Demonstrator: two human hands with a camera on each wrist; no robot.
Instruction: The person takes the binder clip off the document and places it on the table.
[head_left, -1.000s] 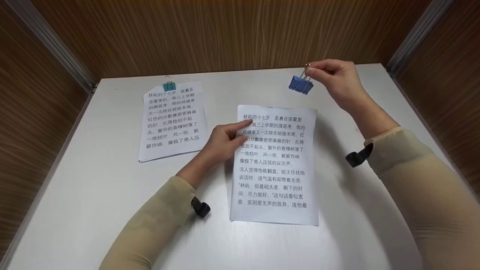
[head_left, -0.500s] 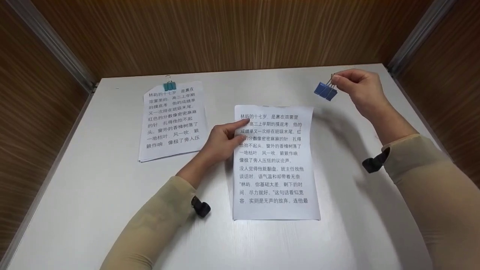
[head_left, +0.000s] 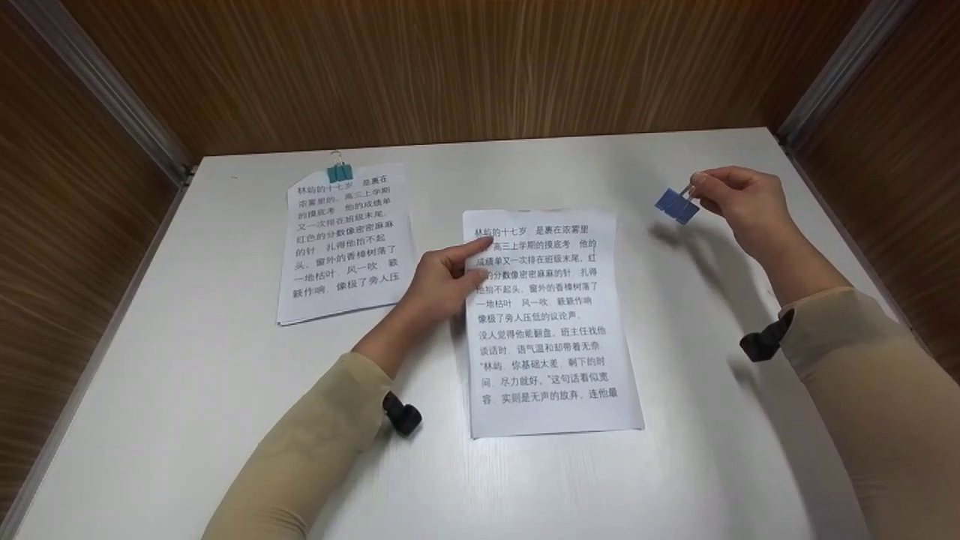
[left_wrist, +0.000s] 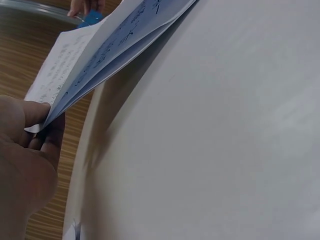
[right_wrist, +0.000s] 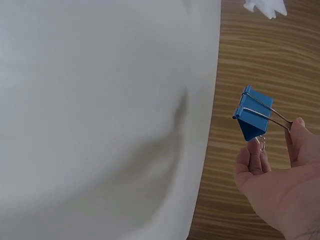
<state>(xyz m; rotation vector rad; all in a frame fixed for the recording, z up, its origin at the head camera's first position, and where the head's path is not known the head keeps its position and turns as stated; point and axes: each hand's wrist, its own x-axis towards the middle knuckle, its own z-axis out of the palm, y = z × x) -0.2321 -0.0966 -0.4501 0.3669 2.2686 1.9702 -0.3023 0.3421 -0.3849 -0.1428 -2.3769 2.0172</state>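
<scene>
My left hand (head_left: 448, 281) pinches the left edge of a stack of printed sheets (head_left: 547, 322) near its upper corner. In the left wrist view the thumb lies on top and the fingers go underneath; the sheets (left_wrist: 107, 57) are lifted off the table there and fan slightly apart. Over the table to the right, my right hand (head_left: 746, 206) holds a blue binder clip (head_left: 676, 206) by its wire handles. The right wrist view has the thumb at one handle and the fingers at the other, with the blue clip body (right_wrist: 255, 112) gripping nothing.
A second stack of printed sheets (head_left: 345, 247) lies at the left, with a teal binder clip (head_left: 340, 172) on its top edge. Wood-grain panels (head_left: 480, 67) stand behind and beside the white table (head_left: 187, 375). A small white object (right_wrist: 267, 6) is at the right wrist view's top.
My right hand has moved right and nearer to me with the blue binder clip. The held stack has turned slightly, its top edge shifting left. My left hand keeps its grip.
</scene>
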